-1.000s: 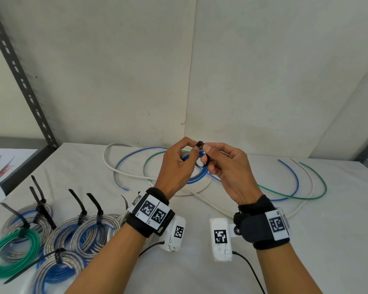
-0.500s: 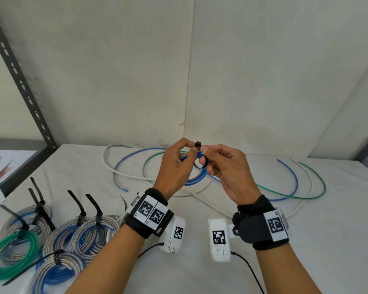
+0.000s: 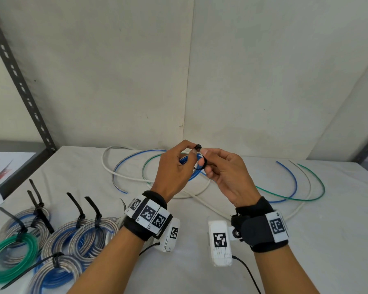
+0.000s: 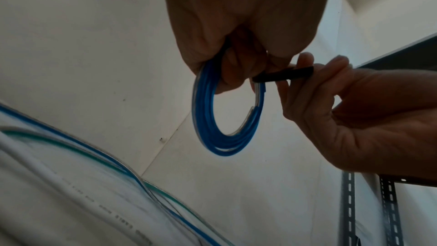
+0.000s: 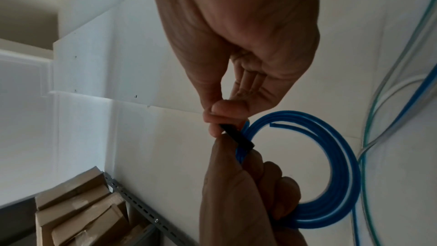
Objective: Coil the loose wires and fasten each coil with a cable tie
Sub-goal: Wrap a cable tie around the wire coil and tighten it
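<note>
- Two bare hands meet above the middle of a white tabletop (image 3: 306, 240), both w/ black wrist straps carrying square black-and-white markers.
- The left hand (image 3: 174, 168) grips a small blue wire coil (image 4: 224, 119), fingers curled round the top of the loop; the rest of the coil hangs free below, clear of the tabletop.
- The right hand (image 3: 223, 172) pinches a black cable tie (image 5: 236, 137) between thumb and forefinger, right against the coil at the spot where the left hand holds it.
- In the head view the tie's small square head (image 3: 198, 147) sticks up between the two thumbs, and a thin black loop shows just under it. The tie seems to wrap the coil, but fingers hide most of it, so can't say how tight it is.
- Behind the hands, loose wires (image 3: 285, 194) lie spread in wide curves across the tabletop: blue, green and white, crossing each other.
- Front left of the tabletop: a cluster of finished coils (image 3: 89, 236), mostly silver-and-blue, each bound w/ a black tie whose tail sticks up.
- One green coil (image 3: 11, 259) lies at the far left of that cluster, touching its neighbours.
- Grey slotted shelf upright (image 3: 19, 81) slants along the left, w/ pale wall panels behind.
- Cardboard boxes (image 5: 78, 212) show in the right wrist view, beside another slotted upright.
</note>
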`<act>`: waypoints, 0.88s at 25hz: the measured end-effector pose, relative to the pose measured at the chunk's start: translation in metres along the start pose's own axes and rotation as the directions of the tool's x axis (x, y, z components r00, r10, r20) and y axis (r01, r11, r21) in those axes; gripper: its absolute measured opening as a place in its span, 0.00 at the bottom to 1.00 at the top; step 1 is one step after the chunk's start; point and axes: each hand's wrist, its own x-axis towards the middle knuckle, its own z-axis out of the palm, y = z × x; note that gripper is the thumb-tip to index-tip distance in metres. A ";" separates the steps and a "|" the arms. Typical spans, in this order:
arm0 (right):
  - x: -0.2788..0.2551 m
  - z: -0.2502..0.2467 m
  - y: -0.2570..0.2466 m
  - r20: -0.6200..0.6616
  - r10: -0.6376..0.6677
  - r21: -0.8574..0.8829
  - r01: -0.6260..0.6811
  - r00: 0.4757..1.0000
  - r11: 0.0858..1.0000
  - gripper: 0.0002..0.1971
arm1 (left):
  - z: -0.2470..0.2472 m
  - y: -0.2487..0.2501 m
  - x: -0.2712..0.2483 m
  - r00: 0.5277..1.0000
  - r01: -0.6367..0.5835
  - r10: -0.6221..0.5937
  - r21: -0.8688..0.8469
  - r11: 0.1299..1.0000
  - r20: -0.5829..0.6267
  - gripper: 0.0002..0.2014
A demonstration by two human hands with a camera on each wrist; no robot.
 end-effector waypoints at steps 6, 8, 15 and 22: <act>0.000 -0.003 0.000 -0.024 -0.026 0.054 0.027 0.999 0.998 0.11 | 0.002 -0.007 -0.001 0.991 -0.119 0.114 0.064 0.991 0.071 0.08; 0.001 -0.008 0.000 0.006 -0.052 -0.009 0.052 0.999 0.999 0.11 | 0.004 -0.009 -0.002 0.989 -0.120 0.114 0.051 0.992 0.097 0.09; 0.005 -0.014 -0.003 -0.103 -0.177 -0.163 0.159 0.979 0.974 0.07 | 0.010 0.007 -0.010 0.976 0.043 -0.001 -0.189 0.981 0.217 0.10; 0.026 -0.021 -0.010 -0.287 -0.258 -0.226 0.197 0.922 0.954 0.02 | 0.013 0.014 -0.015 0.900 0.312 -0.166 -0.332 0.890 0.403 0.15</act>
